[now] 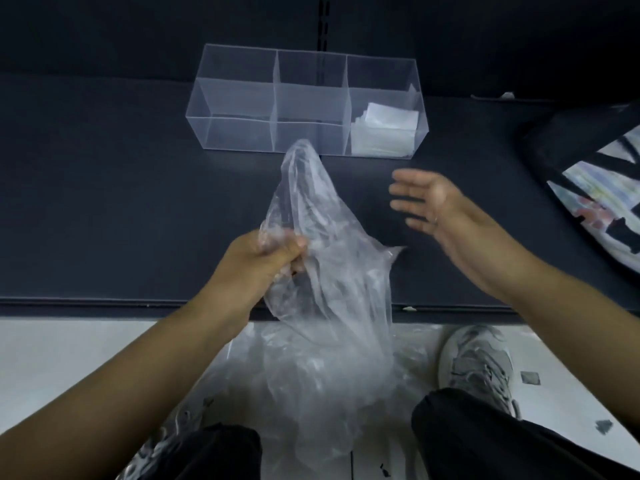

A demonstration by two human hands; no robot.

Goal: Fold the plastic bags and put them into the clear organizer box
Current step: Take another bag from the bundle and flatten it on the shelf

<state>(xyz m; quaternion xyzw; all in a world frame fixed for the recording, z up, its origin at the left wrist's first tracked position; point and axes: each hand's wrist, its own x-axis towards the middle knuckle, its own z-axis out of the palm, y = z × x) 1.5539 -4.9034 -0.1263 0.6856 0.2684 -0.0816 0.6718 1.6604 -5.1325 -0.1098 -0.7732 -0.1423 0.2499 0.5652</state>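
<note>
My left hand [263, 259] grips a crumpled clear plastic bag [322, 237] by its edge and holds it up over the dark shelf; the bag hangs loose and unfolded. My right hand [429, 202] hovers to the right of the bag, fingers straight, palm turned toward it, touching nothing. Behind the bag stands the clear organizer box [239, 98] with three compartments. Folded bags [384, 128] lie in its right compartment; the left and middle ones hold nothing.
More clear plastic bags [311, 382] lie in a pile on the pale floor between my feet. A black bag with a printed pattern [595, 188] sits at the right of the dark shelf [104, 202]. The shelf's front edge runs below my hands.
</note>
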